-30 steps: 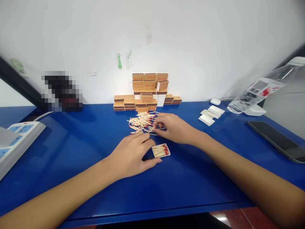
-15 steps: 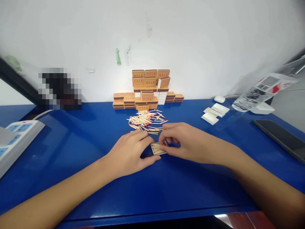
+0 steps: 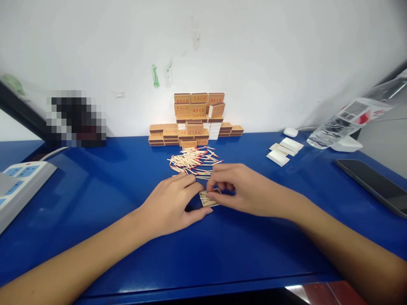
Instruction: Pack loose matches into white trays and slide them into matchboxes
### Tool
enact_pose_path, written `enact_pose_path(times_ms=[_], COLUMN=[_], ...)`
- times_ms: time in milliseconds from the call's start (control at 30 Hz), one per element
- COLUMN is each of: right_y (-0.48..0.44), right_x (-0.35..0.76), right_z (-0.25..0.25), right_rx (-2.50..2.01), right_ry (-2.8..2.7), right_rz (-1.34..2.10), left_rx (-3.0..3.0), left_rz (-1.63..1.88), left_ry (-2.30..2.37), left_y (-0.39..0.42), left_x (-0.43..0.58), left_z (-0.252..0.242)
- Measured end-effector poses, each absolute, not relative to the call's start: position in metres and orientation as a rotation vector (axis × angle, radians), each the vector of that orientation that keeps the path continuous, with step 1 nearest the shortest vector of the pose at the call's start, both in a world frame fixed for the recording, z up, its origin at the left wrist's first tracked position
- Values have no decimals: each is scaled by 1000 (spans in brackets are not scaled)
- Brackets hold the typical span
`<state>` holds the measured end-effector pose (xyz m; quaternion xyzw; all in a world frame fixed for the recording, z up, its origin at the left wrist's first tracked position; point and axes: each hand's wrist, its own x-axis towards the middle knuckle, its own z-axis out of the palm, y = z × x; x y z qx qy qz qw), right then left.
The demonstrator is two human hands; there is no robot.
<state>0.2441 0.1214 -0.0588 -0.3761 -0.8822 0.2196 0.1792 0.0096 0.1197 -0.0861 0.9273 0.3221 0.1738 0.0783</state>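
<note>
A small white matchbox tray (image 3: 215, 205) with matches (image 3: 207, 200) in it lies on the blue table. My left hand (image 3: 173, 199) steadies the tray from its left side, index finger at the far edge and thumb along the near edge. Over the tray, my right hand (image 3: 233, 186) pinches with thumb and index finger, its other fingers curled. Whatever lies between those fingertips is hidden. Just beyond both hands spreads a loose pile of red-tipped matches (image 3: 187, 160).
Closed matchboxes (image 3: 190, 110) stand stacked against the wall behind the pile. To the right are white folded card pieces (image 3: 284, 150), a plastic bottle (image 3: 333, 127) and a phone (image 3: 372, 184). A power strip (image 3: 34, 178) lies at the left.
My right hand has shifted slightly left across the tray, its fingertips still low over the matches. The left hand keeps its hold. The whole view has moved a little.
</note>
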Motion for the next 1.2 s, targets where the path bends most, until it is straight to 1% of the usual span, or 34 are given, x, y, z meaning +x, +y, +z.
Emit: enact_pose_path(times_ms=[100, 233, 367, 467, 533, 733, 1000, 1200], right_y=[116, 118, 130, 143, 150, 157, 156, 150], right_x=[238, 241, 249, 258, 263, 265, 269, 274], right_z=[-65, -63, -63, -72, -79, -86, -80, -74], right_rx=[-1078, -1072, -1126, -1238, -1271, -1280, -1357, -1366], right_ry=[-2513, -2547, -2459, -2357, -2356, -2427, -2526, -2571], right_rz=[659, 626, 472, 323, 282, 288, 452, 507], left_rx=[2771, 2772, 2800, 2827, 2835, 2840, 2794, 2693], left_rz=[503, 508, 517, 519, 514, 518, 512, 537], left_ry=[965, 961, 959, 960, 954, 933, 870, 632], left_y=[120, 120, 119, 119, 118, 117, 116, 108], left_x=[10, 9, 9, 9, 9, 8, 9, 12], left_z=[-86, -86, -86, -86, -87, -89, -85, -84])
